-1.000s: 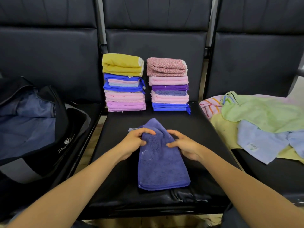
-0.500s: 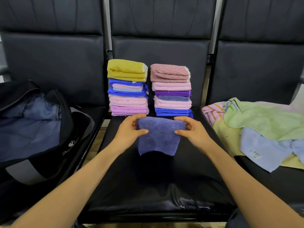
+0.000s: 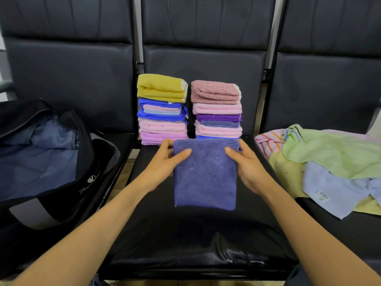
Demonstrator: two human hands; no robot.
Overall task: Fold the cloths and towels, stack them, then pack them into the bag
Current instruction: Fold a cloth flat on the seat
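Left hand point(image 3: 164, 162) and right hand point(image 3: 248, 168) each pinch an upper corner of the folded violet-blue towel point(image 3: 205, 180), thumbs in front, over the black seat point(image 3: 185, 234). Two folded stacks point(image 3: 162, 110) sit at twelve o'clock, the open bag point(image 3: 51, 162) at nine, and loose cloths point(image 3: 329, 157) at three.

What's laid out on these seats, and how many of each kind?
Folded stacks: 2 (yellow-topped stack, pink-topped stack)
Blue towel, held by left hand and right hand: 1
Black bag: 1
Heap of unfolded cloths: 1
Total: 5
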